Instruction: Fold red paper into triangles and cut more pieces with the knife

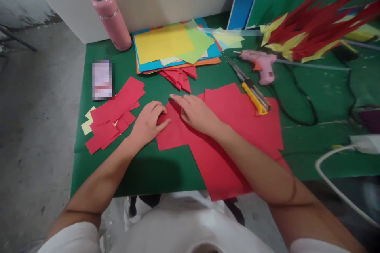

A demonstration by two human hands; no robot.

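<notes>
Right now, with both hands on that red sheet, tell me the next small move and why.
Probably run the left hand along the fold to crease it: its fingertips sit at what looks like a folded edge of the red sheet, and the right hand lies flat on it, pinning it.

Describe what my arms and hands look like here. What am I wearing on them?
Both arms are bare from the short white sleeves down. The left hand and right hand wear no gloves, and no ring or watch shows. A thin dark band circles the right forearm near the elbow.
</notes>
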